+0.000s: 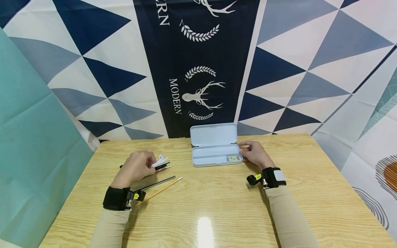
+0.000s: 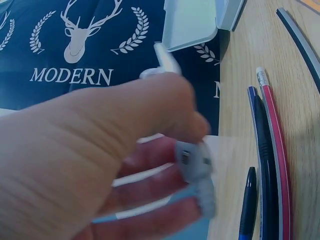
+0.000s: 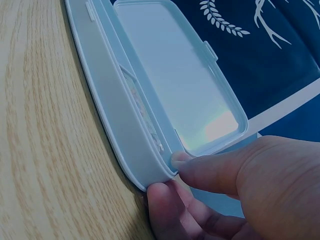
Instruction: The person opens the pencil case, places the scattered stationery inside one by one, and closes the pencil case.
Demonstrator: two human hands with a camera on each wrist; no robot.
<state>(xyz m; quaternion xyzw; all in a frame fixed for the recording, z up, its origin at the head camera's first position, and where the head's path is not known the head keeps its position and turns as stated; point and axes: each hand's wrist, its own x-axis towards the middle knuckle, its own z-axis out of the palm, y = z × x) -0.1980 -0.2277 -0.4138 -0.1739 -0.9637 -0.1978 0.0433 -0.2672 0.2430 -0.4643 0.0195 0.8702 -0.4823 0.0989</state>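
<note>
My left hand [image 1: 138,166] pinches a small white plastic item [image 1: 160,160] between thumb and fingers, over several pens and pencils at the left. In the left wrist view the white item [image 2: 194,165] is blurred, with a pale tip above the thumb and a greyish part by the fingers; I cannot tell its kind. My right hand [image 1: 255,153] grips the right end of a light blue pencil case [image 1: 207,161], thumb on its rim and fingers against the outer wall. The lid [image 1: 214,134] stands raised, and a small patterned eraser-like block [image 1: 233,158] lies in the right compartment.
A yellow pencil [image 1: 164,187] and a dark grey one [image 1: 158,182] lie in front of the left hand. Beside it are a red pencil [image 2: 280,150], a black pen [image 2: 267,165] and a blue-and-black pen [image 2: 248,205]. A patterned cloth [image 1: 198,69] hangs behind the table.
</note>
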